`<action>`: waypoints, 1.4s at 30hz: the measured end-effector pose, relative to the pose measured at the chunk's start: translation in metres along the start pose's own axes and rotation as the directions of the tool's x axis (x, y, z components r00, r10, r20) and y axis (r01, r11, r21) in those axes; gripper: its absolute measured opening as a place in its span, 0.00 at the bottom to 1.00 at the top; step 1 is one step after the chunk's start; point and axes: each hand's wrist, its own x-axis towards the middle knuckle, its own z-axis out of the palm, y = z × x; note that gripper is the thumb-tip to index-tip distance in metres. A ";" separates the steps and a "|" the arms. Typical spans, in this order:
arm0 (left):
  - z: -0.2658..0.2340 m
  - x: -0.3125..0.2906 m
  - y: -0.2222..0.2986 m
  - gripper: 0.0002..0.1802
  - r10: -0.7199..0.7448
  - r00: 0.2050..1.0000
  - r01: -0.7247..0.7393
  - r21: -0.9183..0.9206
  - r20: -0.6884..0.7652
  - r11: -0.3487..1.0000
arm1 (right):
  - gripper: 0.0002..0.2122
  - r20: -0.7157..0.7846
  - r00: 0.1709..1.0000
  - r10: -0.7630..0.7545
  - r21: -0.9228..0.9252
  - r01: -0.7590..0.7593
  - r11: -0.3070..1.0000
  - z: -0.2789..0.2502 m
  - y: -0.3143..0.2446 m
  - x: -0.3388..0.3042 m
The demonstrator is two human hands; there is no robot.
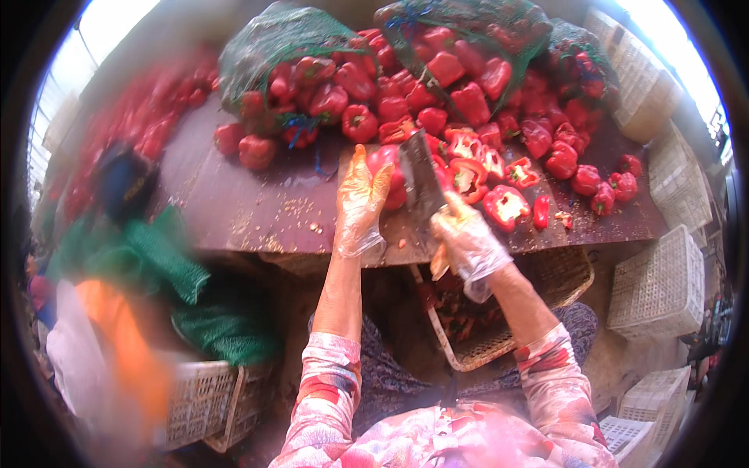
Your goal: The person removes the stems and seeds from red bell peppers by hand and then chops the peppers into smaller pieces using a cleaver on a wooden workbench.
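In my right hand (470, 238), gloved in clear plastic, is the handle of a cleaver. Its broad dark blade (421, 175) points away over a wooden board (399, 232). My left hand (361, 195), in a yellow-stained clear glove, holds a whole red bell pepper (396, 187) just left of the blade, with the fingers along its left side and the thumb in front. Part of that pepper is hidden by the hand and the blade. Just right of the blade lie several cut peppers, among them a halved pepper (505, 206) with pale seeds showing.
Green mesh sacks (292, 35) spill red peppers across the far side of the table (242, 210). Below its edge, near my knees, a plastic crate (468, 360) holds scraps. White crates (659, 285) stand at the right. A person in an orange garment (129, 343) is at the left.
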 end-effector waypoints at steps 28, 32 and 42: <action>0.022 -0.002 -0.015 0.22 -0.125 0.985 0.060 -0.451 -0.116 0.890 | 0.11 -0.039 0.998 0.040 -0.120 -0.044 0.992 0.044 -0.030 0.007; 0.028 0.000 -0.023 0.29 -0.090 0.986 0.071 -0.137 -0.140 0.988 | 0.08 0.517 0.672 -0.531 -0.767 0.639 0.061 0.022 0.005 0.055; 0.031 0.001 -0.050 0.31 0.046 0.944 -0.107 -0.173 -0.327 0.979 | 0.07 0.468 0.769 -0.435 -0.828 0.553 0.087 0.056 0.025 0.109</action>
